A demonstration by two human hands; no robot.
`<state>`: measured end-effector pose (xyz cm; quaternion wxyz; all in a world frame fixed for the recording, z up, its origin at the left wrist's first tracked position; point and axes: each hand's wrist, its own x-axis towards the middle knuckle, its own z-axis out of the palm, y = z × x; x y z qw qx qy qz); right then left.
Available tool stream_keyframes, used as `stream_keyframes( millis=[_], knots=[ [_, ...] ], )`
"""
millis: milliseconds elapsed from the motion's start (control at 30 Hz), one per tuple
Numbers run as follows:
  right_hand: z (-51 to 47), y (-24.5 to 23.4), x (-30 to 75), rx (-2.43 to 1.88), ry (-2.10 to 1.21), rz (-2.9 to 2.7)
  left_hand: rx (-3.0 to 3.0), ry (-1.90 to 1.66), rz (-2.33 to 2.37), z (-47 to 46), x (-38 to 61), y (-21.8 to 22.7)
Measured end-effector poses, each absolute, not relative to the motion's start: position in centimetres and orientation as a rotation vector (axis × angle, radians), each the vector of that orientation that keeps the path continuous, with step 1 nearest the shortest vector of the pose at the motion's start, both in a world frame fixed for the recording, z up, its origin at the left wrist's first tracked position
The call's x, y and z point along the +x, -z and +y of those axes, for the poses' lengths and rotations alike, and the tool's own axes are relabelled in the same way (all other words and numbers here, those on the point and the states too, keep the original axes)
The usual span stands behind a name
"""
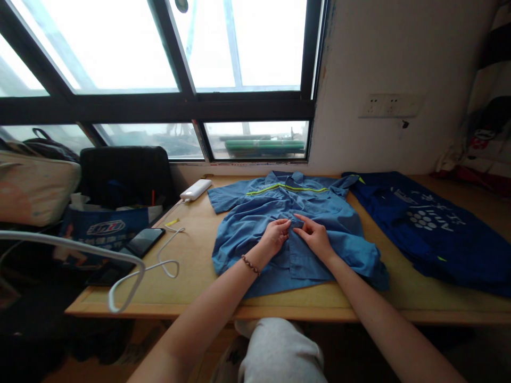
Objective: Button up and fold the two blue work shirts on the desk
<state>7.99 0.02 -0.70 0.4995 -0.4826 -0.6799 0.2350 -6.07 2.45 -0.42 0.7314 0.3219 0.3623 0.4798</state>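
Note:
A blue short-sleeved work shirt (255,260) with a yellow-green stripe across the chest lies front up on the table, its collar toward the window. Over the middle of its front opening, my left hand (275,236) is closed, with thumb and fingertips pinching the cloth at the placket. Just to the right, my right hand (317,239) grips the placket edge between thumb and index finger, the other fingers curled. The fingertips of both hands are close together. Any button between them is too small to make out. Below the hands the shirt is rumpled and its front edges overlap.
A dark blue garment (391,223) with white print lies on the table (191,287) to the right. On the left are a white power bank (196,189), a white cable (163,260) and a phone (143,240). A black chair (125,170) and bags stand beyond the left edge.

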Motion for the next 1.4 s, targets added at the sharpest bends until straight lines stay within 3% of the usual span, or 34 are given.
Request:
stream_keyframes(
  millis=[433, 800, 1100, 1400],
  knots=[
    [0.5, 1.2, 8.1, -1.171, -0.636, -1.682, 0.679, -1.130, 0.848, 2.2, -5.4, 0.2],
    [-0.4, 0.4, 7.9, -1.208, -0.369, -1.756, 0.743, -1.242, 0.828, 3.1, -6.1, 1.0],
    [-1.8, -0.2, 7.3, -1.000, -0.326, -2.395, 0.936, -1.193, 0.836, 5.6, -8.0, 1.8],
    [-1.8, 0.0, 7.3, -1.143, -0.259, -2.445, 1.242, -1.140, 0.736, 6.5, -7.6, 3.1]
  ],
)
